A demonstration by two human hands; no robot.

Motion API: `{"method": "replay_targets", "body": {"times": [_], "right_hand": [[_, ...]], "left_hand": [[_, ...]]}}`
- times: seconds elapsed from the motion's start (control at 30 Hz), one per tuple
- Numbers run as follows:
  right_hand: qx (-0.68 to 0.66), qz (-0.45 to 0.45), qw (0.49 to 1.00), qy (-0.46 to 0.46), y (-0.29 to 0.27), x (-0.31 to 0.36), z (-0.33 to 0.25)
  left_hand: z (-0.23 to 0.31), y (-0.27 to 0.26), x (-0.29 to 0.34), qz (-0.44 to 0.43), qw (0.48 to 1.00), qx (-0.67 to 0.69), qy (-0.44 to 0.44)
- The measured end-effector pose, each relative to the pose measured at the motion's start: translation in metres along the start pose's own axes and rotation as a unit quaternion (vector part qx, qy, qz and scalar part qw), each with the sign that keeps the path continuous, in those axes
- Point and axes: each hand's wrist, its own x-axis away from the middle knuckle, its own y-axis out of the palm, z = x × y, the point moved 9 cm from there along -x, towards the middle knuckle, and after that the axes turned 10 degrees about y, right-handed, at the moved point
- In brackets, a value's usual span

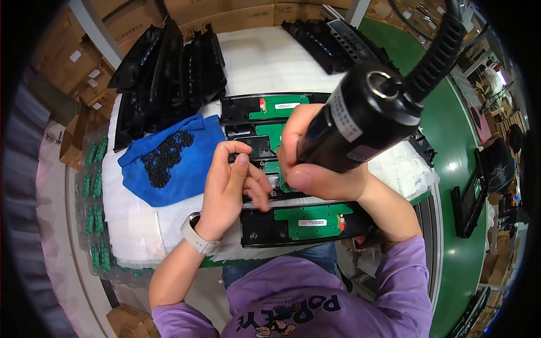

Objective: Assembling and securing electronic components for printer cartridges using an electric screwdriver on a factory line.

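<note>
My right hand (329, 181) is wrapped round a thick black corded electric screwdriver (358, 121), whose working end is hidden behind my fingers. To its left, my left hand (225, 183) has its thumb pressed to a curled index finger; whatever it pinches is too small to make out, and its other fingers are slightly blurred. Beneath both hands lie several long black plastic panels (259, 228) with green circuit boards (293, 214) in them. A blue cloth (174, 194) beside my left hand bears a heap of tiny black screws (163, 160).
Stacked black housings (163, 73) stand at the far left, and more black panels (338, 42) lie at the far right. White foam sheeting (253, 56) covers the table. Green boards in clear trays (93, 214) sit along the left edge. The screwdriver's coiled cable (437, 53) rises at upper right.
</note>
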Motion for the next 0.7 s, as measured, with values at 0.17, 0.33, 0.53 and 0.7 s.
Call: {"method": "replay_targets", "body": {"times": [0.17,0.33,0.53,0.7], "right_hand": [[0.001,-0.014,0.999,-0.031,0.003,0.001,-0.008],[0.006,-0.023,0.997,-0.069,0.001,0.003,-0.012],[-0.172,-0.034,0.961,-0.214,-0.032,0.017,-0.05],[-0.223,0.062,0.943,-0.24,-0.054,0.027,-0.051]], "left_hand": [[-0.008,-0.007,0.0,0.076,0.996,0.044,-0.005],[-0.008,-0.006,-0.001,0.05,0.996,0.069,-0.01],[0.006,-0.001,0.0,0.016,0.999,-0.041,0.009],[0.012,0.003,0.004,0.028,0.994,-0.096,0.038]]}}
